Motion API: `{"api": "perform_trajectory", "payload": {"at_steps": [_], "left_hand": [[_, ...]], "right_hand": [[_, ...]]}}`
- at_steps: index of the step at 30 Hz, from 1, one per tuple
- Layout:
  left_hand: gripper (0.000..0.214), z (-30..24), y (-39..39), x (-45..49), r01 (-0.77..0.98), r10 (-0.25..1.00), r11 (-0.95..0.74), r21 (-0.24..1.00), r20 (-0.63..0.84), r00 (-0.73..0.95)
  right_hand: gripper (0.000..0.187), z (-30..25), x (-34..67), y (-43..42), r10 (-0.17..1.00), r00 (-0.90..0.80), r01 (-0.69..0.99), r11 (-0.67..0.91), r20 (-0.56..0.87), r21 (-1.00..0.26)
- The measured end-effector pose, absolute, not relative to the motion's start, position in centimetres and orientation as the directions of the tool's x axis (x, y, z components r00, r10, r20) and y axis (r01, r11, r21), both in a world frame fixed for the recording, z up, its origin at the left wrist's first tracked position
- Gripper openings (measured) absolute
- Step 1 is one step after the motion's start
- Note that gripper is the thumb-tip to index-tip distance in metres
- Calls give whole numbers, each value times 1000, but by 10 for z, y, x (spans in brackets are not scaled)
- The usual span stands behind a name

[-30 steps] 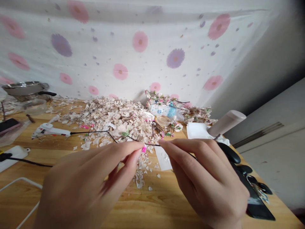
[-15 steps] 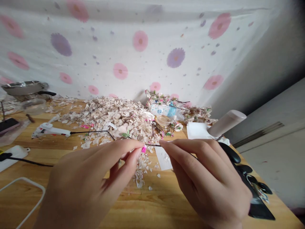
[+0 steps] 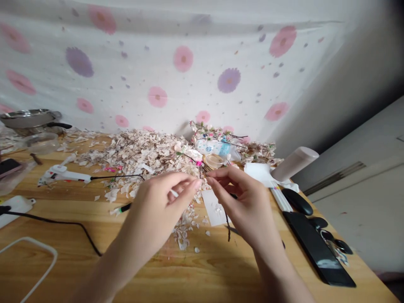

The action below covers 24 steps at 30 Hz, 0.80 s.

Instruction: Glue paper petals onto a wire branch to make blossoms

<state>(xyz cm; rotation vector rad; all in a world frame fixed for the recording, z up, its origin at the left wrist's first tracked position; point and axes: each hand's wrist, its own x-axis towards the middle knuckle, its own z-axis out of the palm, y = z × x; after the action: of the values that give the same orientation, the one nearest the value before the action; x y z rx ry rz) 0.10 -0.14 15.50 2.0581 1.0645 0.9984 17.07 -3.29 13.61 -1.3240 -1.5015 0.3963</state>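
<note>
Thin dark wire stem (image 3: 227,227): held above centre of table (image 3: 202,273), tail dangling under right hand (image 3: 243,202). Likely light, springy, kinks easily; pinch close to tip. Both hands pinching it, left hand (image 3: 158,206) fingertip-to-fingertip with right. Petal scrap heap (image 3: 142,151) far; glue gun (image 3: 63,173) left.

Bare left hand (image 3: 157,207) and right hand (image 3: 243,206) — forearms uncovered.

Item pinched between left hand (image 3: 160,204) and right hand (image 3: 244,206): covered by the meeting fingertips (image 3: 197,184), too small to be identified. The dark stem (image 3: 227,229) under the right hand: upper end hidden behind the palm. Far left of the left hand, pan (image 3: 28,118) and power strip (image 3: 14,205) are cut off at the edge. Both forearms (image 3: 104,277) are cut off below.
</note>
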Motion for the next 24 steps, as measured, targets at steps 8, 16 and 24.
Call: {"api": "perform_trajectory", "payload": {"at_steps": [8,16,24], "left_hand": [[22,133,20,29,-50,875,-141,989,148,462],[23,137,20,23,83,871,-256,963,193,453],[21,147,7,21,285,839,-422,861,251,483]], "right_hand": [[8,134,163,-32,902,106,418,343,420,-841],[5,146,182,-38,803,107,616,409,586,-673],[18,149,183,-38,688,-3,690,526,725,-497]]}}
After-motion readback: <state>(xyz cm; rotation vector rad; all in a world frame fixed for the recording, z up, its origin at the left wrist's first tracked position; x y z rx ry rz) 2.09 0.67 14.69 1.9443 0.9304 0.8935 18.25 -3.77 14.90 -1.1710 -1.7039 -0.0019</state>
